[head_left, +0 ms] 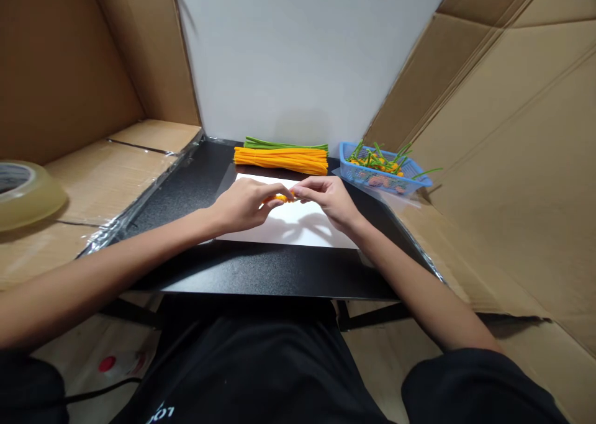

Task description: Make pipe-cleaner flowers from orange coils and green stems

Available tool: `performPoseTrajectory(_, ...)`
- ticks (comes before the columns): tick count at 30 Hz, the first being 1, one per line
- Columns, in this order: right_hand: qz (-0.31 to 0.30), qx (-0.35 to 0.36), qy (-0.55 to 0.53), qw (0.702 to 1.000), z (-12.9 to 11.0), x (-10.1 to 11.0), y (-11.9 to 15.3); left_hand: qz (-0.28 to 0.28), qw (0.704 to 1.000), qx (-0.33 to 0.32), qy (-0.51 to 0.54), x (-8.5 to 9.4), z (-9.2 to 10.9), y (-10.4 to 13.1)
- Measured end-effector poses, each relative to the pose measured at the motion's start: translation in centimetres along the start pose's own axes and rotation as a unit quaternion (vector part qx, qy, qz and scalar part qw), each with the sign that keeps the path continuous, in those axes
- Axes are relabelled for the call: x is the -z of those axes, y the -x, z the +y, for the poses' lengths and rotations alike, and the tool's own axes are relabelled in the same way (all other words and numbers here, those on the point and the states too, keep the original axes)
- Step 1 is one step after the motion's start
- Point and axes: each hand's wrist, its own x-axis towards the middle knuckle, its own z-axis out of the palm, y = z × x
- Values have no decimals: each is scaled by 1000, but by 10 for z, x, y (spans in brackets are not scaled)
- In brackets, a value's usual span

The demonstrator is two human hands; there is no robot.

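Above a white sheet of paper (302, 231), my left hand (246, 203) pinches a short, bent orange pipe cleaner (282, 198). My right hand (328, 199) meets it from the other side, thumb and fingertips closed on the same piece. The fingers partly cover the piece, so its full shape is hidden. Just beyond my hands lies a thick bundle of orange pipe cleaners (279, 161), with green pipe cleaners (284, 143) behind it.
A blue plastic basket (372, 179) at the back right holds green and orange pieces. The black table (242, 272) stands between cardboard walls (521, 163). On the left cardboard ledge sits a roll of clear tape (37, 194). A red-capped bottle (118, 363) lies below.
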Motion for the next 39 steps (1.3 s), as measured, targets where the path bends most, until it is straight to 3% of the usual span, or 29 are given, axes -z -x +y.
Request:
performPoseTrajectory(4, 72, 95, 135, 984, -1, -8, 5, -21, 999, 5, -39, 2, 1, -1)
performPoseTrajectory(9, 135, 146, 217, 956, 1, -15, 9, -17, 997, 17, -69, -1, 1, -2)
performPoseTrajectory(15, 206, 186, 237, 931, -2, -22, 13, 60, 990, 99, 83, -4, 5, -2)
performPoseTrajectory(21, 219, 214, 220, 926, -6, -23, 15, 101, 960, 140, 220, -8, 8, -2)
performPoseTrajectory(29, 172, 90, 22, 981, 7, -18, 6, 80, 916, 216, 329, -4, 10, -7)
performPoseTrajectory(35, 197, 61, -2, 978, 10, -20, 5, 62, 867, 269, 415, -2, 11, -11)
performPoseTrajectory(39, 182, 4, -69, 981, 7, -19, 2, 44, 820, 290, 491, -2, 9, -14)
